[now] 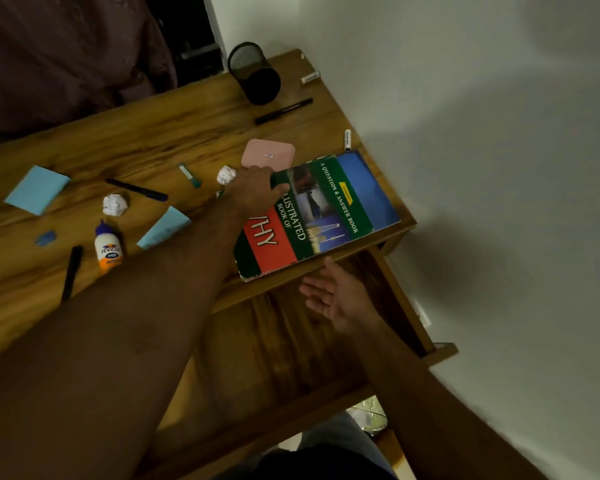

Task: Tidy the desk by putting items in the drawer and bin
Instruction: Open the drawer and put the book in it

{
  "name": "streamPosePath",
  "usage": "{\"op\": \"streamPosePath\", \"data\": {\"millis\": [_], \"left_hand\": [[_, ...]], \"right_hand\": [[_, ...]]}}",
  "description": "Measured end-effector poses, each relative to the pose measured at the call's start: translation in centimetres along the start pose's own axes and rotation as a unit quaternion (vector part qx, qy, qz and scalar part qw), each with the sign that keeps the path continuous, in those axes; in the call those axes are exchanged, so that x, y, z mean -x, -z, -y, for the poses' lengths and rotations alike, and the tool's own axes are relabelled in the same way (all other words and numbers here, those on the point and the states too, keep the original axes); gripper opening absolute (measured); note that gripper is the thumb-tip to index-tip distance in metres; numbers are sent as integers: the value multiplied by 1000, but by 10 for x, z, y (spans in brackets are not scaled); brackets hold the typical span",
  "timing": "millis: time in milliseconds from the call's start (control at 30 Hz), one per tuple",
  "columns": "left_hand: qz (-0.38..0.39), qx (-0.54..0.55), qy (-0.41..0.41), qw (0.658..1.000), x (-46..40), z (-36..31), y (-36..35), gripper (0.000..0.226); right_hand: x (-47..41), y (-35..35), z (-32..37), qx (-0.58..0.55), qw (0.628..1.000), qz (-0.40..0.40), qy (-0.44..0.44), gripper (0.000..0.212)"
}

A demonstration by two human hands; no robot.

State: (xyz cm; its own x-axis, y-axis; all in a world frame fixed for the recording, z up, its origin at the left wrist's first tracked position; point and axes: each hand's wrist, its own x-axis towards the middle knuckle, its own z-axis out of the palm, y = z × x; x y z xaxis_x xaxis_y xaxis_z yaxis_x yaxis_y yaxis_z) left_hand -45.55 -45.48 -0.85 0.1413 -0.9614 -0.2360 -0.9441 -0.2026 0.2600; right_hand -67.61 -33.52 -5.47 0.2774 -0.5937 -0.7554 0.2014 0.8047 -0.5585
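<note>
Dim light falls on a wooden counter [174, 133] set against a white wall, its drawer [284, 344] pulled out below the near edge. A large illustrated question-and-answer book [329, 209] lies at the counter's right end, one long edge at the lip above the drawer. The left hand [253, 192] rests on the book's far left corner, thumb curled over the cover; its fingers are hidden behind the hand, so I cannot tell how firmly they grip. The right hand [340, 296] waits palm-up over the drawer, fingers spread wide, holding nothing.

Likely the book is about to be slid off into that waiting palm. The risk: it is broad and probably heavy, so if it tips past the edge before the right hand supports it, it could drop hard into the drawer or clip the drawer's side. The crumpled paper ball [226, 174] and pink case [269, 154] sit just beside the left hand and could be knocked.
</note>
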Motion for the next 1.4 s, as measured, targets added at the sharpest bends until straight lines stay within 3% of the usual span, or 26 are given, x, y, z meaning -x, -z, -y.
{"op": "streamPosePath", "data": {"millis": [300,500,667,1000,1100,1267,1400], "left_hand": [[-26,62,-61,996,26,-7,-11,47],[29,174,-32,984,59,-16,-26,49],[83,177,12,981,92,-16,-31,38],[90,132,23,987,168,2,-42,35],[128,146,16,981,191,9,-38,39],[244,237,-4,940,227,23,-38,39],[274,264,-2,925,249,33,-50,40]], "right_hand": [[0,-5,-8,-1,1000,-6,21,44],[16,-8,-16,-45,997,-58,34,30],[42,-7,-39,-61,992,-102,51,22],[106,-12,-111,-83,981,-164,67,15],[126,-6,-121,-70,977,-183,81,17],[171,8,-137,-12,970,-204,129,19],[191,9,-144,20,967,-204,149,21]]}}
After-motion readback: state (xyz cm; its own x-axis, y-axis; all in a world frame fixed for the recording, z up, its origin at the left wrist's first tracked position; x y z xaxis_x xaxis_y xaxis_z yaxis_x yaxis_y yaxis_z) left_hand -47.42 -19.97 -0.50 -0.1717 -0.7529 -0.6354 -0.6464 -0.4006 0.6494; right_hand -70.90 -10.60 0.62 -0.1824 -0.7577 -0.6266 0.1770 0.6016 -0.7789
